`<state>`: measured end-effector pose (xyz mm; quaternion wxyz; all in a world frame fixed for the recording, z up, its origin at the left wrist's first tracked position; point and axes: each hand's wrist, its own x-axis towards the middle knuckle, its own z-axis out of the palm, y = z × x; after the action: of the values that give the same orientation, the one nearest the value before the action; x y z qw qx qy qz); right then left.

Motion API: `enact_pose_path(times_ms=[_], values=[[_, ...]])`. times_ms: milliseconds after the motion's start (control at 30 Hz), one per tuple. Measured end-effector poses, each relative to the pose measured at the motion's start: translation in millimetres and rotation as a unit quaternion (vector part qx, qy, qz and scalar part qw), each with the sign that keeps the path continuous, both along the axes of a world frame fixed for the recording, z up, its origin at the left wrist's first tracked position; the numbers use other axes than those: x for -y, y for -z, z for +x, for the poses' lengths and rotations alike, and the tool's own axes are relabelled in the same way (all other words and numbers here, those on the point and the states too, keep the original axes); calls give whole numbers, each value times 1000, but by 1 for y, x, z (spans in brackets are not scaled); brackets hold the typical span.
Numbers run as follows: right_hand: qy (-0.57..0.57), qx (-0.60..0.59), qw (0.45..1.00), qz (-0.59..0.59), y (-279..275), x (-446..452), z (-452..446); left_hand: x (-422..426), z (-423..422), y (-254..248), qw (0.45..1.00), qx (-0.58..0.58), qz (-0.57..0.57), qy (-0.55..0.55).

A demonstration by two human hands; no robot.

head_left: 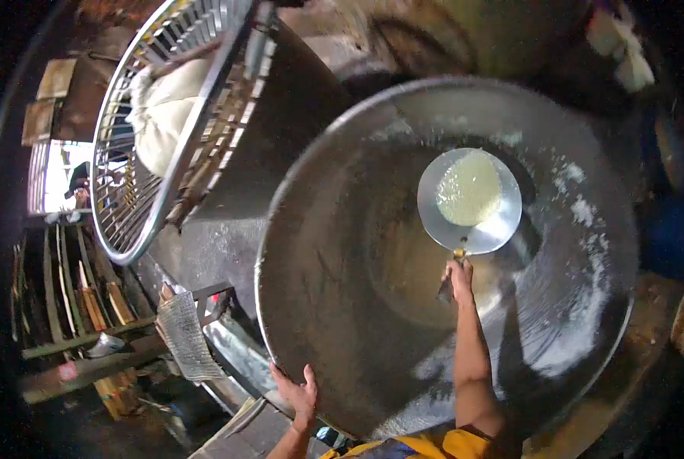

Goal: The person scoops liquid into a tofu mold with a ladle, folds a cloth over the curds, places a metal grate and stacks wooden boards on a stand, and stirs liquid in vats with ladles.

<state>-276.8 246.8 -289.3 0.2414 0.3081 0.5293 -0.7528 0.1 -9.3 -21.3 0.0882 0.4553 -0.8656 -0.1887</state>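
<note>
A huge metal wok [319, 252] dominates the right, with a slatted basket [147, 232] holding a white bundle [175, 107] at far left. Inside the wok's outline, a round metal scoop [429, 195] carries pale liquid [468, 187]. The right hand [460, 277] is clamped around its handle [444, 291]; the left hand [299, 395], well apart, spreads at the wok's near left rim.

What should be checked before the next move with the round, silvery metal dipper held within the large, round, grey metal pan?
1. Right hand gripping the dipper's dark handle: ok.
2. Pale yellow contents inside the dipper: ok.
3. Dipper within the outline of the pan: ok.
4. Dipper's underside clear of the pan's bottom: cannot tell, hidden from above.
5. Left hand pressing firmly on the pan's rim: cannot tell.
6. Pan's right inner wall free of white, patchy residue: not ok.
</note>
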Motion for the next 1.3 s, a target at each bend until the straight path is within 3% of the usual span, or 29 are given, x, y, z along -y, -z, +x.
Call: enact_pose_path(times_ms=[67, 200, 267, 367, 400, 467, 533, 600, 767, 833, 900, 967, 1033, 1067, 1100, 1233, 1267, 1300], values=[[-11, -62, 998, 22, -86, -4, -7, -7, -20, -22, 998, -42, 33, -15], [-54, -141, 988, 41, -213, 8, 30, 3, -2, -3, 990, -128, 56, -6], [-95, -93, 990, 54, -276, 27, 66, 20, 14, 2, 963, -190, 193, -7], [-256, -112, 959, 43, -351, 55, 135, 48, 69, 37, 873, -304, 380, -19], [-317, -88, 944, 26, -370, 66, 162, 43, 79, 4, 802, -340, 482, -99], [-477, -54, 877, -11, -417, 94, 218, 51, 153, 19, 902, -210, 371, -71], [-624, 7, 776, -92, -436, 126, 270, 56, 243, 35, 947, -92, 299, -71], [-717, 87, 685, -91, -487, 172, 328, 51, 349, 91, 926, 15, 355, -124], [-863, 241, 437, -74, -596, 302, 489, -54, 561, 101, 810, 64, 455, -363], [-904, 263, 322, -100, -613, 337, 540, -115, 597, 88, 757, 40, 475, -447], [-926, 270, 253, -73, -634, 355, 596, -175, 607, 85, 708, 0, 487, -512], [-961, 187, 189, -81, -628, 374, 660, -221, 614, 89, 663, -39, 493, -563], [-949, 255, 172, -69, -610, 394, 704, -256, 608, 92, 620, -78, 496, -603], [-944, 248, 216, -17, -603, 400, 734, -274, 604, 101, 602, -95, 496, -618], [-943, 246, 225, -1, -607, 408, 753, -285, 600, 101, 584, -109, 496, -633], [-975, -59, 212, -4, -606, 449, 813, -308, 574, 113, 528, -166, 492, -672], [-969, -119, 190, -102, -611, 462, 815, -307, 568, 113, 519, -174, 494, -676], [-949, -228, 180, -120, -619, 474, 822, -304, 564, 112, 509, -184, 493, -681]])
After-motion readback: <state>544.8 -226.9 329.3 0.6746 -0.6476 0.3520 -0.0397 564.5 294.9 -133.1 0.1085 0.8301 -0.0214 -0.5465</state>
